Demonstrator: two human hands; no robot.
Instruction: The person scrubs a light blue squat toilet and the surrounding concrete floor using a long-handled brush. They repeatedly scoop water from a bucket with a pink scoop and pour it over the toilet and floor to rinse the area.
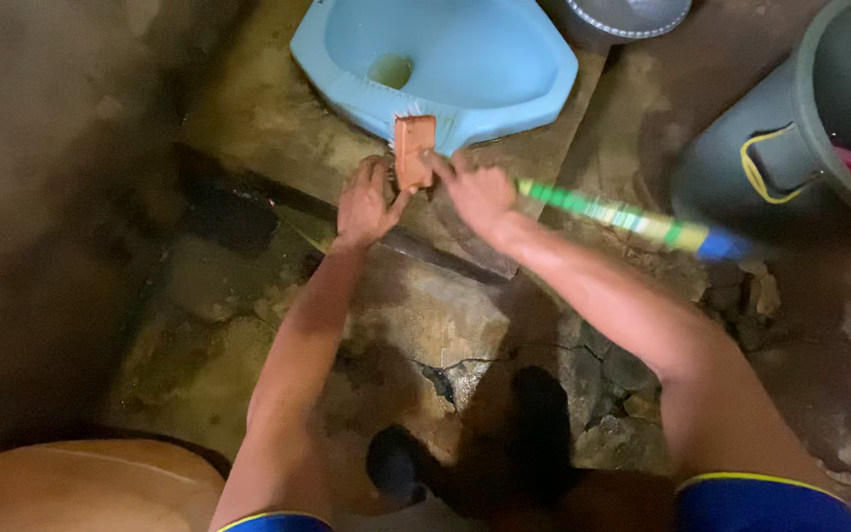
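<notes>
Head view: both hands grip an orange plastic brush [414, 150] with a green-striped long handle; left hand [364, 205] fingers closed below its head, right hand [480, 194] closed, handle running right, bristles touching the blue squat toilet rim [504, 118].

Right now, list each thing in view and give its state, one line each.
Left hand: gripping the brush head from the left.
Right hand: gripping the brush beside its head.
Brush: orange head with bristles pressed against the toilet rim; green striped handle blurred.
Squat toilet: blue, bowl looks wet.
Bucket: grey, upright, something pink inside.
Floor: concrete, cracked, stained.
</notes>
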